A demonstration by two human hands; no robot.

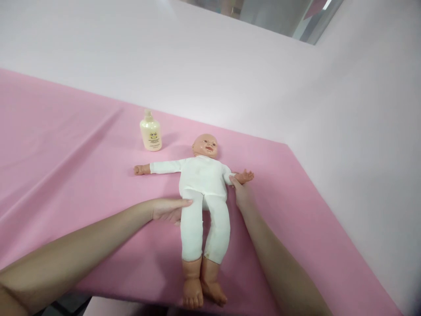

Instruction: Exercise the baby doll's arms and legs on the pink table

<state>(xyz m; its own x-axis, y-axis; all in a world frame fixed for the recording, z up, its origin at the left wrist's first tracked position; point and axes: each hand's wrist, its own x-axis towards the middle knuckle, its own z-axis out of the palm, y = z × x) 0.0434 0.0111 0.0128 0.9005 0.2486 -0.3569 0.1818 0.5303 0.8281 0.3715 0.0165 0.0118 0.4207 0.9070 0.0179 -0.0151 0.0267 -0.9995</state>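
A baby doll [204, 180] with a white cloth body lies face up on a pink cloth, its head away from me and its bare feet near the front edge. My left hand [169, 210] grips the doll's thigh on the left, thumb on top and the other fingers partly hidden beneath it. On the other side, my right hand [240, 192] is closed around the doll's forearm, just below its spread plastic hand. The doll's other arm stretches out to the left, untouched. Its face has small pale spots, perhaps wet or shiny.
A cream pump bottle [151, 136] with a printed label stands upright beyond the doll's outstretched arm. The pink cloth [82, 175] has folds at the left. A pale wall [164, 57] rises behind the table, with a window [269, 17] at the top.
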